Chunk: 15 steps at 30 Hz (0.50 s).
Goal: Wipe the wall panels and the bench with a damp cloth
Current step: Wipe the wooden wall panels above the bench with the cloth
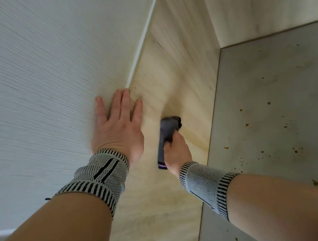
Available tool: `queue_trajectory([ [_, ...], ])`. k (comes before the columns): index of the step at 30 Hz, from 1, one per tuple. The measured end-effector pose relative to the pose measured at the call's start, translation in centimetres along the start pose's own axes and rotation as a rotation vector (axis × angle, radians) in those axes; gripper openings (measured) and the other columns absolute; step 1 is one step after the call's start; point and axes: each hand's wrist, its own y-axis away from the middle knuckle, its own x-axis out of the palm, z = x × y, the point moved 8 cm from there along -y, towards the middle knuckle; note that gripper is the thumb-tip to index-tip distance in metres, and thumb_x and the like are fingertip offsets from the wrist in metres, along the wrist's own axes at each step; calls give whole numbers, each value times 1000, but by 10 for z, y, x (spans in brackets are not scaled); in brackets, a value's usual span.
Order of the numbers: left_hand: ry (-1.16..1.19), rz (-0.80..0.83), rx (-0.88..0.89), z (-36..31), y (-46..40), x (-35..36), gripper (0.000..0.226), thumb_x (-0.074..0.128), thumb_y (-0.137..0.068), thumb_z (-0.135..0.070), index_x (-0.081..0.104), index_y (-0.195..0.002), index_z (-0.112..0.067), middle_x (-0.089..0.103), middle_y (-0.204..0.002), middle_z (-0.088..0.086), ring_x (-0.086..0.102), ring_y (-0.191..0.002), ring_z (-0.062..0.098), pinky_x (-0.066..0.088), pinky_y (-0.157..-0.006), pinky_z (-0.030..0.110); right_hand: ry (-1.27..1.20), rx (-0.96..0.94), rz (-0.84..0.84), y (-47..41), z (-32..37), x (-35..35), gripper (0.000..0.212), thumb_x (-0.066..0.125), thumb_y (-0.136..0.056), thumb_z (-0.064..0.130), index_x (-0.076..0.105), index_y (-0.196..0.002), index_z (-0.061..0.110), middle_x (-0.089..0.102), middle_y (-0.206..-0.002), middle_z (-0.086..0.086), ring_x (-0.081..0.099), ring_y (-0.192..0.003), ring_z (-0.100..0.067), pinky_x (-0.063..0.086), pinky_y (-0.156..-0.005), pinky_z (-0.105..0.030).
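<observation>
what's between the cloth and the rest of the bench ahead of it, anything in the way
Nothing visible. The right hand grips the dark cloth on the pale bench, and the surface ahead runs bare to the corner. The left hand rests flat on the wall panel, off to the side.

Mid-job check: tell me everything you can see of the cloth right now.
The cloth is dark grey, with a thin purple stripe near its lower end. It looks like soft fabric, folded or bunched into a long narrow wad. The right hand grips it around the middle, fingers curled round it, with the bunched upper end pressed against the pale wooden panel. The striped end hangs free below the hand. Whether it is damp cannot be told. The left hand does not touch it.
</observation>
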Motion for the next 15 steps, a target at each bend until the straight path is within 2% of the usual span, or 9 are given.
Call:
queue_trajectory([
  [1, 0, -3, -7, 0, 0, 1, 67, 15, -100, -32, -27, -150, -19, -35, -156, 13, -32, -145, 29, -36, -97, 56, 1, 6, -5, 2, 5, 1, 46, 36, -98, 21, 36, -145, 19, 42, -147, -3, 46, -126, -29, 43, -105, -43],
  [5, 3, -18, 10, 0, 0, 1, 65, 11, -99, -37, -23, -152, -19, -31, -158, 15, -29, -146, 30, -26, -107, 60, 4, -415, -74, 39, 59, 8, 41, 40, -96, 18, 45, -137, 18, 42, -145, -2, 45, -121, -28, 38, -103, -39],
  [6, 11, -22, 12, 0, 0, 0, 66, 12, -99, -36, -22, -152, -19, -30, -158, 15, -29, -146, 30, -26, -107, 60, 21, -438, -82, 40, 55, 8, 41, 40, -98, 17, 44, -139, 18, 41, -147, -2, 43, -124, -26, 38, -104, -36],
  [8, 8, -39, 3, 3, 1, 0, 66, 15, -99, -31, -22, -153, -18, -30, -159, 14, -28, -146, 30, -28, -105, 59, -18, -257, -97, 25, 26, 2, 43, 38, -100, 17, 40, -143, 22, 41, -148, -2, 45, -126, -26, 44, -93, -25],
  [10, 8, -33, 8, 1, 0, 1, 67, 16, -99, -26, -23, -152, -18, -31, -158, 14, -29, -146, 30, -28, -104, 58, -106, 96, -45, 5, -12, -3, 47, 34, -101, 13, 33, -147, 20, 43, -146, -4, 51, -121, -29, 45, -64, -12],
  [11, 4, -31, 11, 0, 1, 1, 67, 16, -99, -26, -23, -152, -17, -31, -158, 15, -29, -146, 30, -28, -105, 58, -101, 198, -27, 3, -19, -3, 49, 33, -101, 11, 29, -149, 19, 42, -146, -5, 51, -121, -30, 44, -56, -13],
  [12, 3, -34, 12, 1, 0, 1, 67, 16, -99, -26, -22, -153, -17, -30, -158, 15, -28, -147, 30, -27, -106, 59, -66, 193, -38, 1, -11, -3, 52, 33, -100, 10, 28, -150, 19, 41, -147, -4, 49, -124, -30, 47, -56, -15],
  [13, 7, -42, 15, 1, 1, 1, 66, 15, -98, -27, -20, -154, -17, -29, -159, 15, -27, -147, 31, -26, -107, 59, -27, 103, -76, 3, 6, -3, 54, 33, -98, 10, 29, -150, 19, 40, -149, -3, 46, -128, -30, 53, -67, -22],
  [15, 10, -55, 23, 1, 0, 0, 66, 14, -97, -32, -17, -154, -16, -25, -160, 16, -24, -148, 32, -23, -109, 61, -8, -170, -152, 15, 46, 0, 53, 36, -93, 11, 38, -145, 18, 39, -150, -2, 41, -130, -30, 45, -101, -38],
])
